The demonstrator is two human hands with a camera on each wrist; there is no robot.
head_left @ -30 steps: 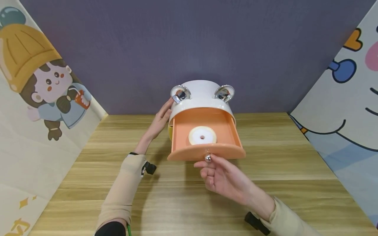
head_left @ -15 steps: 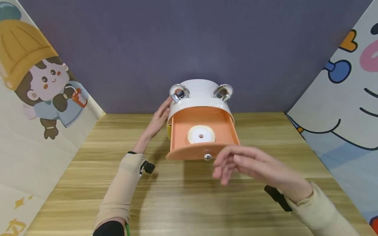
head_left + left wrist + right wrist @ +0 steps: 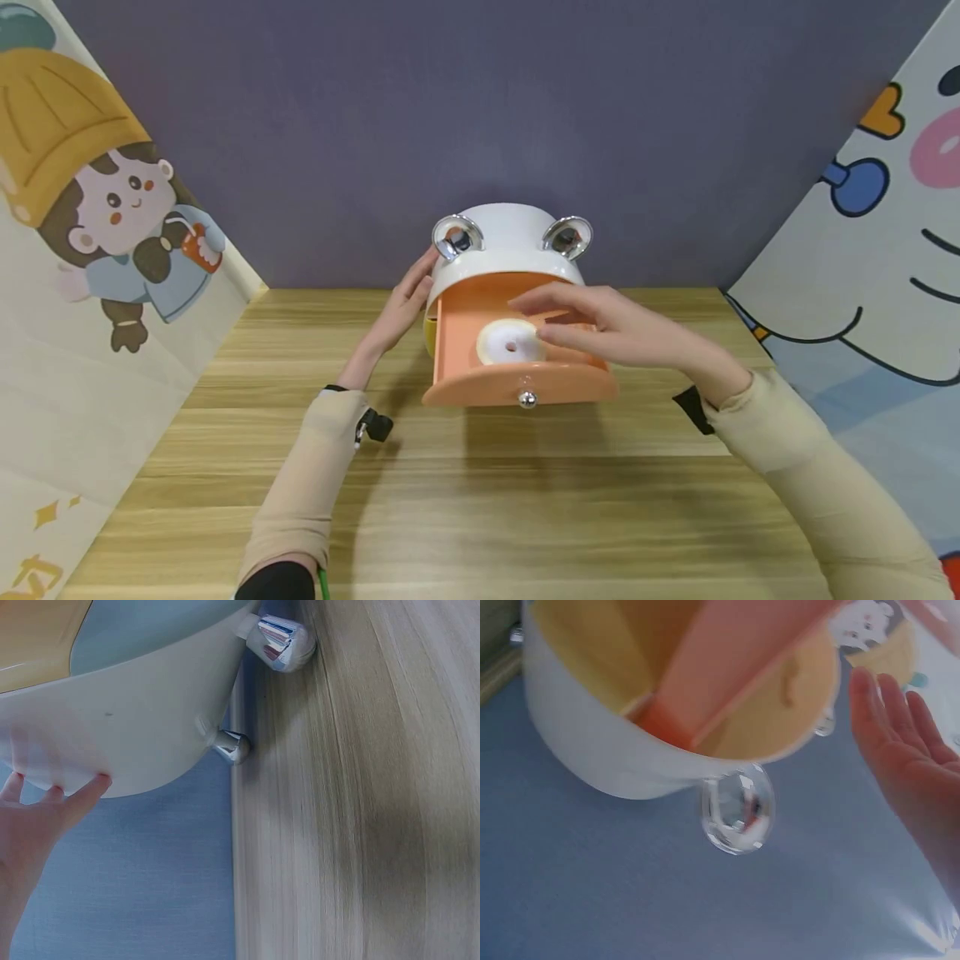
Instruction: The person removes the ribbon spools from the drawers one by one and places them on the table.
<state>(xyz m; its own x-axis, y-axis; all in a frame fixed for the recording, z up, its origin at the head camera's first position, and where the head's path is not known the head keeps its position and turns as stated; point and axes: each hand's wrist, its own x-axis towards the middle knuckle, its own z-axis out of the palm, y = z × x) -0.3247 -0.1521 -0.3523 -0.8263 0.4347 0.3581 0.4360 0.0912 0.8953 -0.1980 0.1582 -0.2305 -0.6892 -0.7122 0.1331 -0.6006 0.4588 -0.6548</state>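
Note:
A white rounded box [image 3: 508, 242] with two chrome ring eyes stands at the back, its orange drawer [image 3: 517, 385] pulled out toward me. In the drawer lies a white disc [image 3: 495, 342] with a cream edge and a small centre hole. My left hand [image 3: 401, 315] rests on the box's left side, and its fingertips touch the white shell [image 3: 135, 720] in the left wrist view. Above the drawer's right part is my right hand [image 3: 615, 329], fingers extended and holding nothing. Its thumb overlaps the disc's right edge in the head view.
A silver knob [image 3: 528, 400] sticks out from the drawer front. Behind the box rises a grey-blue wall [image 3: 360, 150]. Cartoon-printed panels flank the wooden table [image 3: 480, 500] on both sides. Small chrome feet [image 3: 281, 645] show under the box.
My right hand has let go of the drawer knob, drawn back to the right, then moved up and in over the open drawer. The left hand stays on the box's side.

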